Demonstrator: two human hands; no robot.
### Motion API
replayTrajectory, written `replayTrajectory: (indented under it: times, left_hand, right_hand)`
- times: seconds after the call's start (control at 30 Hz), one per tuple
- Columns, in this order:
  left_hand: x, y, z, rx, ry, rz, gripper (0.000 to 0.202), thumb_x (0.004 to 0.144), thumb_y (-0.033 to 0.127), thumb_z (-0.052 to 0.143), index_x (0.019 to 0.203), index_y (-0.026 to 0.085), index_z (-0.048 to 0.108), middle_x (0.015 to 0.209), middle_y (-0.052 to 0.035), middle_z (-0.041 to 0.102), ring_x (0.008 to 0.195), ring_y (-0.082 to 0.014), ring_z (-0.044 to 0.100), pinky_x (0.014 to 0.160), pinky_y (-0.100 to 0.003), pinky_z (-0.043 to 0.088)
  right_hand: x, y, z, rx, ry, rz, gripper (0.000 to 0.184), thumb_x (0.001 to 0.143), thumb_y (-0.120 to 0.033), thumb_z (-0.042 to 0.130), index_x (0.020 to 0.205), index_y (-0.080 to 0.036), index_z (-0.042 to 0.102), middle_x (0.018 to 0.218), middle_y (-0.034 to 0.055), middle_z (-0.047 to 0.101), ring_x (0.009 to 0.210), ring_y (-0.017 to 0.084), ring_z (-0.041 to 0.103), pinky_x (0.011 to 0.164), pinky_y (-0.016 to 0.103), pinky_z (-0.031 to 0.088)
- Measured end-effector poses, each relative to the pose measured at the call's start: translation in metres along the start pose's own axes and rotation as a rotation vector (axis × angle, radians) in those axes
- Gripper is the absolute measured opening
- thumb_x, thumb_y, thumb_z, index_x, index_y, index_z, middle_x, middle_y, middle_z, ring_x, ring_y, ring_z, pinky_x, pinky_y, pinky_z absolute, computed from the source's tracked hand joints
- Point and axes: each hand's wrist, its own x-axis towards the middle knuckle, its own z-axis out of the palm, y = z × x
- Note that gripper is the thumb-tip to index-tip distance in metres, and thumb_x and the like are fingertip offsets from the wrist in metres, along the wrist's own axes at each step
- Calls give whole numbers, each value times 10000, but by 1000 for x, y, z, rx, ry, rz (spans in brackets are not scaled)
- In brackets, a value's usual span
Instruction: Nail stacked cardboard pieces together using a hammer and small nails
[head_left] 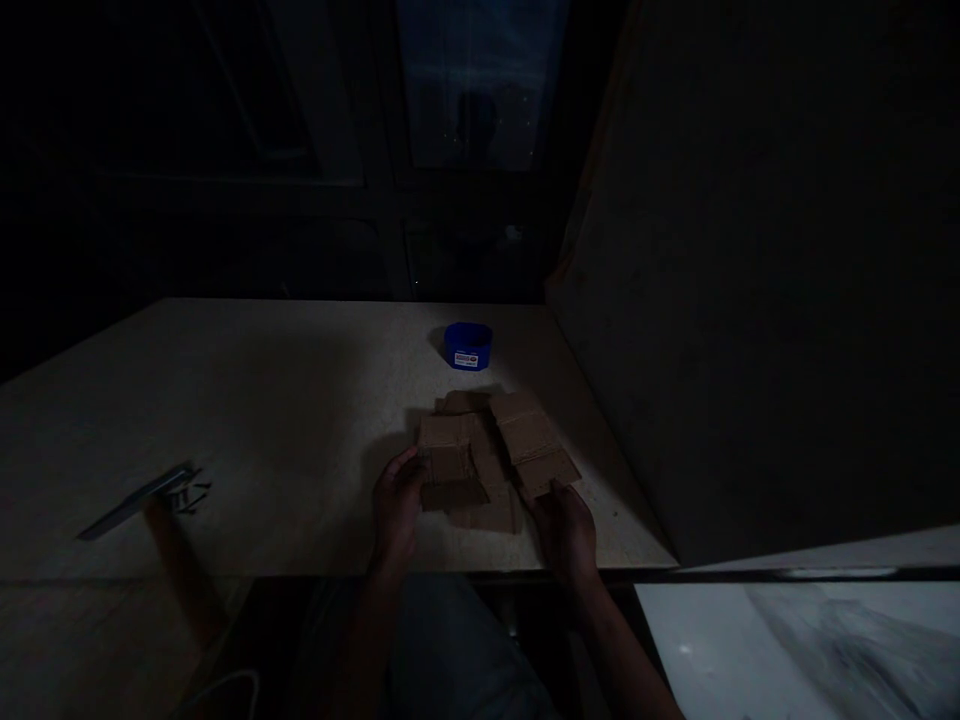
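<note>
My left hand (397, 505) grips the left edge of a creased brown cardboard piece (448, 463), thumb on top. A second folded cardboard piece (529, 430) is pinched at its lower edge by my right hand (566, 525). Both pieces are tilted over another flat cardboard piece (491, 515), which lies on the table and is partly covered by them. Fold lines run across the held pieces. Dim light hides most of my fingertips.
Beyond the cardboard, a blue plastic tub (468, 347) with a label stands on the pale table (300, 400). At left lies a wooden-handled hammer-like tool (176, 560) beside several small dark pieces (187, 495). A tall dark panel (750, 350) borders the right side.
</note>
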Motion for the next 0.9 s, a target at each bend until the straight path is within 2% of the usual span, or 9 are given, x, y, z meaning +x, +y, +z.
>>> replayTrajectory:
  times: [0.17, 0.27, 0.37, 0.47, 0.6, 0.7, 0.8, 0.9]
  left_hand:
    - [-2, -3, 17, 56, -144, -11, 528, 604, 367, 810, 1070, 139, 716, 1025, -110, 769, 957, -237, 716, 832, -339, 556]
    - [0, -7, 27, 128, -221, -12, 441, 646, 289, 773, 1057, 140, 718, 1008, -99, 776, 930, -223, 729, 818, -321, 565]
    - [1, -14, 32, 207, -254, 0, 369, 701, 231, 711, 1060, 147, 716, 995, -87, 781, 904, -209, 737, 790, -302, 571]
    - [0, -22, 33, 307, -270, 65, 396, 722, 173, 663, 1116, 155, 705, 992, -78, 780, 896, -198, 735, 792, -300, 573]
    - [-7, -35, 33, 488, -296, 241, 459, 740, 172, 653, 1198, 170, 684, 1007, -82, 765, 880, -200, 721, 844, -352, 574]
    - [-13, -44, 35, 598, -263, 381, 450, 776, 200, 645, 1226, 189, 676, 1148, -111, 725, 1005, -231, 696, 954, -419, 541]
    - [-17, -48, 37, 629, -226, 442, 446, 814, 221, 619, 1258, 198, 658, 1219, -125, 693, 1138, -271, 649, 1017, -467, 507]
    - [-19, -47, 40, 624, -225, 459, 420, 850, 266, 610, 1262, 197, 659, 1207, -132, 692, 1195, -301, 620, 1055, -487, 479]
  right_hand:
    - [0, -7, 4, 468, 19, 115, 151, 726, -313, 767, 799, -238, 657, 891, 0, 731, 947, 201, 673, 937, 441, 562]
    - [3, -6, 0, 575, 35, 186, 126, 728, -243, 777, 813, -241, 685, 945, -5, 757, 949, 181, 688, 904, 387, 580]
    - [5, -3, -7, 624, 44, 237, 141, 714, -198, 795, 804, -238, 695, 871, -24, 760, 798, 148, 699, 834, 343, 600]
    - [7, 0, -12, 649, 28, 272, 159, 707, -189, 813, 809, -232, 699, 812, -33, 754, 723, 135, 695, 772, 315, 609]
    - [8, -1, -13, 661, 14, 327, 202, 674, -176, 835, 805, -225, 689, 803, -31, 752, 744, 145, 706, 717, 296, 613]
    - [9, -5, -12, 653, 11, 336, 215, 668, -179, 836, 809, -225, 680, 799, -34, 752, 726, 138, 701, 682, 282, 612]
    - [7, -10, -9, 620, 7, 304, 210, 671, -191, 831, 799, -233, 670, 817, -33, 751, 787, 153, 708, 742, 314, 624]
    - [4, -18, -8, 582, -31, 272, 186, 696, -203, 816, 807, -245, 674, 868, -20, 754, 931, 199, 709, 904, 434, 605]
